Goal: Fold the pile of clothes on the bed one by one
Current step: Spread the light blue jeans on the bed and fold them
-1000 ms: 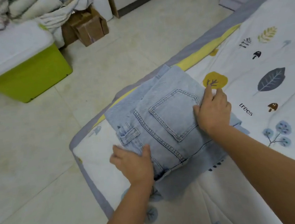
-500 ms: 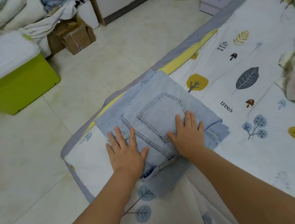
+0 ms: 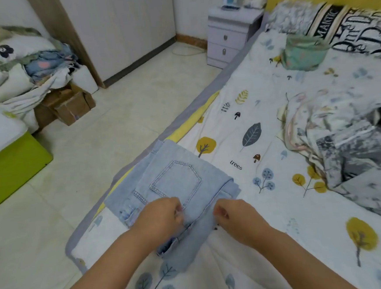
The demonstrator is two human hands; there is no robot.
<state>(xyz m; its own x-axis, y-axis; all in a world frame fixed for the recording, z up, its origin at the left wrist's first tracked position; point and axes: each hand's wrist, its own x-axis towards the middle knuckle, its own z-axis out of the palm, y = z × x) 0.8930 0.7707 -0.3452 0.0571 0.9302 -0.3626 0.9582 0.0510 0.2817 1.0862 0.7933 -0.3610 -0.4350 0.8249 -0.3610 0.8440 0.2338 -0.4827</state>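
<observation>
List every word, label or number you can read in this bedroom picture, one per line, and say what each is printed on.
"trees": on the bed sheet, beside the folded jeans.
"MANIC": on the black-and-white lettered pillow; it may be part of a longer word.
Larger lettering lower on that pillow: too blurred to read.

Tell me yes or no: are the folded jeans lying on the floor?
No, the jeans lie on the bed, at its corner beside the floor, with the left hand and right hand at their near edge.
</observation>
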